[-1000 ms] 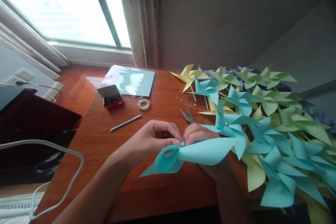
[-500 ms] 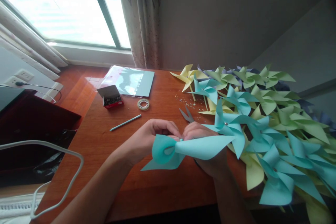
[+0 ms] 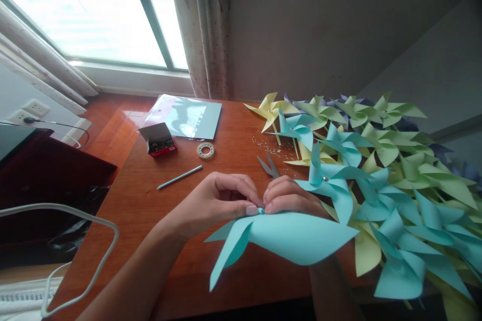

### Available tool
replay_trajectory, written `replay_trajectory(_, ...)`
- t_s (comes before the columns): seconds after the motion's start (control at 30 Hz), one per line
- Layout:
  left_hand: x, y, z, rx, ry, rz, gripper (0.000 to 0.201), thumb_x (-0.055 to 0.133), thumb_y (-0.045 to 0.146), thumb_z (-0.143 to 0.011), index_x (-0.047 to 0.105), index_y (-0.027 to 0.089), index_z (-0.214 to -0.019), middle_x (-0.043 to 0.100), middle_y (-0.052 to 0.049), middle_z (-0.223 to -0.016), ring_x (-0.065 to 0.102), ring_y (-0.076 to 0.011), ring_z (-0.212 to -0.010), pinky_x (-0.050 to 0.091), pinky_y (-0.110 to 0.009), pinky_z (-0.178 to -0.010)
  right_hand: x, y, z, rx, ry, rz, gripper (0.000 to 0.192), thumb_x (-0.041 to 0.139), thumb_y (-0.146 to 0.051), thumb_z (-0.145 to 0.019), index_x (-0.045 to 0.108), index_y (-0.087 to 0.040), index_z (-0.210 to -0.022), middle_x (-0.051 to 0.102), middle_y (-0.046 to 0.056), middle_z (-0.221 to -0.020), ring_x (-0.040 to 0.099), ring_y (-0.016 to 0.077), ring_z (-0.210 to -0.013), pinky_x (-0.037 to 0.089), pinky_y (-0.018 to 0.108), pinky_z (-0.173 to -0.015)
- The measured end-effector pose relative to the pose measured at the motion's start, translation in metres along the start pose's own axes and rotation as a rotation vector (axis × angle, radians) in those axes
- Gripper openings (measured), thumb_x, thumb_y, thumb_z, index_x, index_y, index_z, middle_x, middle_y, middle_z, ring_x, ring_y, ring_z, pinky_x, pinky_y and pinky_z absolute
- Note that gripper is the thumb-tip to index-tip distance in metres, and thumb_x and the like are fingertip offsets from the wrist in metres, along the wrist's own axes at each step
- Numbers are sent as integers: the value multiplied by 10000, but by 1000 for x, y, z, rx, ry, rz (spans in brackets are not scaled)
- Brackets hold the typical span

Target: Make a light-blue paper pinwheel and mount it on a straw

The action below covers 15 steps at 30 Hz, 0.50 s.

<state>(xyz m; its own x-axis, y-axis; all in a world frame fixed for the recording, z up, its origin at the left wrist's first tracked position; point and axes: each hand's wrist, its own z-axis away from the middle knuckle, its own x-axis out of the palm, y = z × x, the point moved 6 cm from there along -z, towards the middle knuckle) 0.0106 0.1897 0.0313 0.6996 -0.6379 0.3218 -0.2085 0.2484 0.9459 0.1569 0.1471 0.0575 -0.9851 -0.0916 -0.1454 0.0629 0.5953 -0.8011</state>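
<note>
The teal pinwheel sits between your two hands at the near edge of the table, just in front of you, its folded blades fanning out toward you and to the right. Your left hand is curled nearly closed, thumb and fingertips pinching at the pinwheel's centre; your right hand is bent the same way, its fingertips meeting the left at that same spot, where a small teal stub shows (whether that is a pin head or a stick end is too small to tell). The blades already look folded in to the middle, so the shaping seems done and the fastening at the centre is what appears to be in hand; I would judge this one close to finished, though not yet laid aside.

Along the right edge lies a big pile of finished pinwheels in teal, yellow-green and purple, touching your right hand's side. Scissors lie just beyond your fingers, with tiny scattered bits behind them. Further out are a teal stick, a tape roll, a small open box and a sheet of teal paper near the far edge. Nothing blocks your hands, though the pile crowds your right.
</note>
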Motion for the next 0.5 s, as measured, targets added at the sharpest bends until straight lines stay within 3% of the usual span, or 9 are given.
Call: replay_trajectory(0.5, 0, -7, -2, -68, -13, 57, 119, 790, 248, -825, 811, 136, -857, 694, -71, -863, 612, -163, -796, 473, -248, -703, -3, 15, 6, 103, -12, -32, 28, 733, -291, -886, 728, -272, -905, 694, 28, -837, 656, 212, -786, 549, 370, -719)
